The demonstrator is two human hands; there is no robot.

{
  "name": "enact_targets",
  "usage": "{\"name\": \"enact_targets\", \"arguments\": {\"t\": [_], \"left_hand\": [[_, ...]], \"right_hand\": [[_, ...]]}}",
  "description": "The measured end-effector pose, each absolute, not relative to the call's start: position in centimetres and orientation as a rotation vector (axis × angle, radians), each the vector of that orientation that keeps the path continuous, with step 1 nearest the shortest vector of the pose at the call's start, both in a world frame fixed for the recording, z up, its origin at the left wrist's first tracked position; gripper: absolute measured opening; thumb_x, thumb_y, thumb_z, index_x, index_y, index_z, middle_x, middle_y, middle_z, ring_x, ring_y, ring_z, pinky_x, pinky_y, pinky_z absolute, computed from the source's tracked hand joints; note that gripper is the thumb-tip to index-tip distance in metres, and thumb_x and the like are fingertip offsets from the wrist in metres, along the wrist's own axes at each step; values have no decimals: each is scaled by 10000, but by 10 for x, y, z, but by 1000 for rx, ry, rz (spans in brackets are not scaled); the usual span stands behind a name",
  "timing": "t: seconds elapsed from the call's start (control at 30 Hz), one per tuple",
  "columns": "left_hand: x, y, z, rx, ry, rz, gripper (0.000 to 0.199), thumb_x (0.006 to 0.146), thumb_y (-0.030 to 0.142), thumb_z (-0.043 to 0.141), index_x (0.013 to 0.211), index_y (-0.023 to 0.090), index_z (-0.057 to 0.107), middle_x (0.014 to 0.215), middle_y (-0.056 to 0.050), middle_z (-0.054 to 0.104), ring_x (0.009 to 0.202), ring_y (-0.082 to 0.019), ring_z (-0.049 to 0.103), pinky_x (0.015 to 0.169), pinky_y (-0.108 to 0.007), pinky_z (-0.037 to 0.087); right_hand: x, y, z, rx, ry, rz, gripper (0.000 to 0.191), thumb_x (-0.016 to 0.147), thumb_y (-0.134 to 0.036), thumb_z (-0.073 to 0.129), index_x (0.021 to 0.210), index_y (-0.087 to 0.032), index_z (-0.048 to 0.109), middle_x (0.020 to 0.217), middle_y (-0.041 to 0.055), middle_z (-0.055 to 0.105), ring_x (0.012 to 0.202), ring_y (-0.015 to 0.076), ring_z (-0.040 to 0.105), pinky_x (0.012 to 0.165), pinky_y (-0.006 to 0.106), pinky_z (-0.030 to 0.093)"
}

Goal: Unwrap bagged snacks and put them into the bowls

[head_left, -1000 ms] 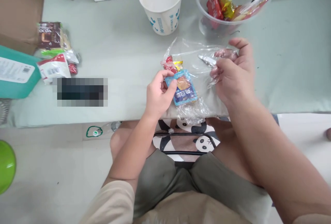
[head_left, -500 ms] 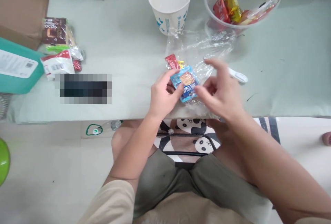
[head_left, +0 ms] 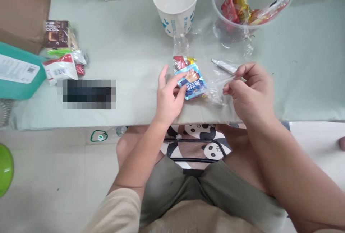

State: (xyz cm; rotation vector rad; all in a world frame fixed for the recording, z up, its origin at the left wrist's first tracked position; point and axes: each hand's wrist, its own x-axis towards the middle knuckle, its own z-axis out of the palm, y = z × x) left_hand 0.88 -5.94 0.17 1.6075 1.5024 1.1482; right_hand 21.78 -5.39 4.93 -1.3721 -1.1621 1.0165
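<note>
My left hand point(head_left: 169, 98) pinches the left edge of a blue snack packet point(head_left: 194, 84) between thumb and fingers, one finger raised. The packet lies over a red wrapped snack point(head_left: 180, 62) and a bit of yellow wrapper, with clear plastic around them. To the right, my right hand point(head_left: 253, 91) is closed, its fingertips pinching a stretched part of the clear plastic bag point(head_left: 215, 94). A slim white tool point(head_left: 224, 65) lies just beyond that hand, partly hidden by it.
Beyond my hands stand a paper cup point(head_left: 176, 14) and a clear round tub point(head_left: 215, 10) holding wrapped snacks. At the left are more snack packets point(head_left: 60, 69), a teal container point(head_left: 21, 85) and a blurred dark patch point(head_left: 88, 93). The table edge runs close below my hands.
My right hand has moved right, away from the blue packet, and closed on the plastic. The bag is drawn from near the tub toward that hand. My left hand stays at the packet.
</note>
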Motion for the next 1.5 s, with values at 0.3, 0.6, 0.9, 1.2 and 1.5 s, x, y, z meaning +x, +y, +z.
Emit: {"name": "enact_targets", "arguments": {"t": [0.3,0.6,0.9,1.2,1.5], "left_hand": [[8,-57,-1,1625,1652,1170,309,1001,219,494,1240,251,687,1672,-126,337,919,-152,721,864,-368,623],[16,-62,20,2348,1382,1029,383,880,221,576,1250,267,665,1336,-66,721,1438,-306,531,1227,-549,366],[9,-68,29,2185,1343,1494,139,830,111,553,839,217,641,635,34,626,547,-111,545,545,-254,448],[-21,-57,40,1808,1824,873,268,795,468,769,902,236,687,676,21,581,614,-152,548,606,-305,443],[-17,-61,37,1811,1775,835,111,919,241,581,813,221,609,916,-60,650,858,-212,629,820,-387,530]], "right_hand": [[239,-44,46,-1446,-996,704,238,769,-126,606,824,-261,417,777,-15,441,684,158,550,679,344,479],[225,-61,58,-1331,-1916,208,445,772,-87,482,1167,-227,629,1249,140,668,1193,318,641,1029,525,490],[210,-60,64,-1853,-2304,565,398,845,-254,446,1079,-218,766,611,44,625,566,199,516,597,314,326],[197,-59,68,-1974,-2139,441,311,904,-394,499,1009,-199,718,954,98,756,684,203,587,584,308,270],[174,-62,63,-2025,-2093,586,666,855,-601,624,1352,-160,585,1044,170,778,826,333,696,644,359,424]]}}
